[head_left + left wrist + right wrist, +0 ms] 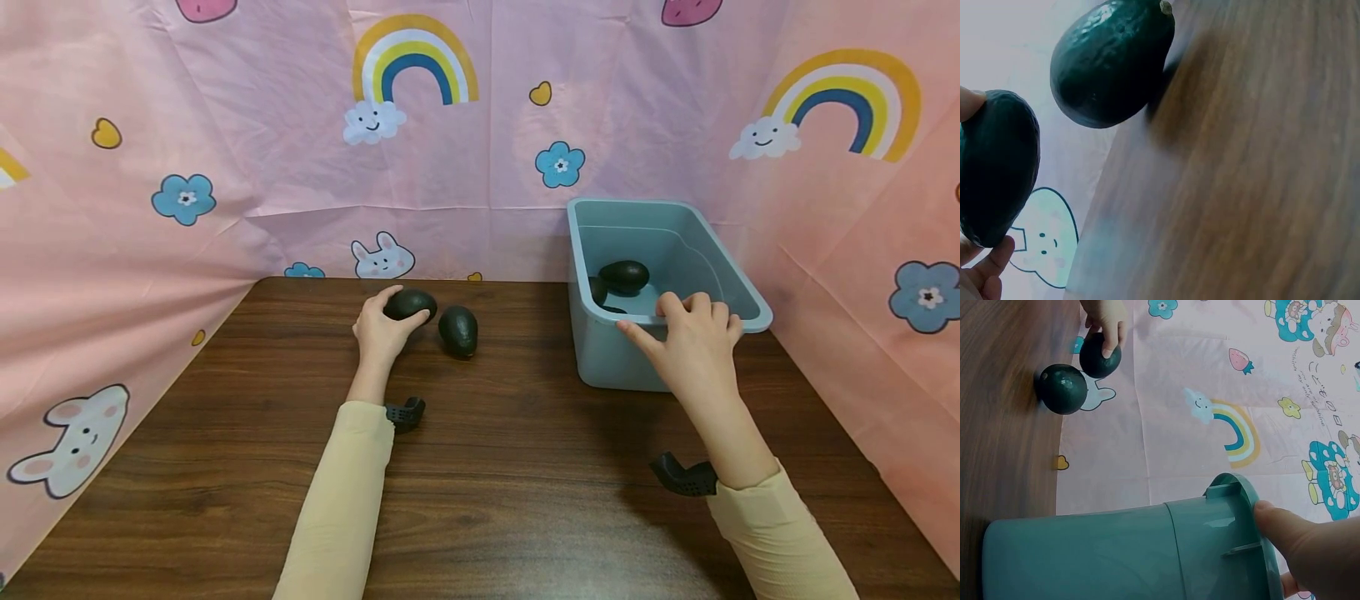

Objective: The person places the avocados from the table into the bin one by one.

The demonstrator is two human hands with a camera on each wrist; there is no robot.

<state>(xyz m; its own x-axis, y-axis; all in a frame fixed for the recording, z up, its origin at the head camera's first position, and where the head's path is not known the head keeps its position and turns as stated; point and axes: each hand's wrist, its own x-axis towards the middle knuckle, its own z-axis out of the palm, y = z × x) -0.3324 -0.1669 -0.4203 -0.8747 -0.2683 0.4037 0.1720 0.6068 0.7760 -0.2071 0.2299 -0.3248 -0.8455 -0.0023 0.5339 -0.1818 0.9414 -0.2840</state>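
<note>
My left hand (pixel 378 329), left of centre in the head view, has its thumb and fingers closed round a dark green, nearly black, smooth oval avocado (pixel 408 302); whether it touches the wood under it I cannot tell. My right hand (pixel 697 346), at the right of the frame, grips the near rim of a deep blue-grey plastic bin (pixel 622 358), thumb against the outside of the rim and the other fingers bent over it, their tips partly hidden.

Just beside the avocado I hold, a little lower and to the right, a second dark green avocado with a narrower end (pixel 458 332) lies on its own on the table. Inside the bin, towards its left side, lies another dark oval avocado (pixel 625 277), and next to it a dark rounded piece (pixel 597 290), mostly covered by the bin's wall.

Past my wrists, a curved black piece (pixel 407 414) sits at my left cuff and a matching black piece (pixel 684 477) at my right; both sleeves (pixel 341 500) are pale yellow. Under everything spreads a dark brown wood-grain table (pixel 510 467). Pink cloth (pixel 300 108) printed with rainbows, rabbits, hearts and blue flowers fills the top and both sides of the frame.
</note>
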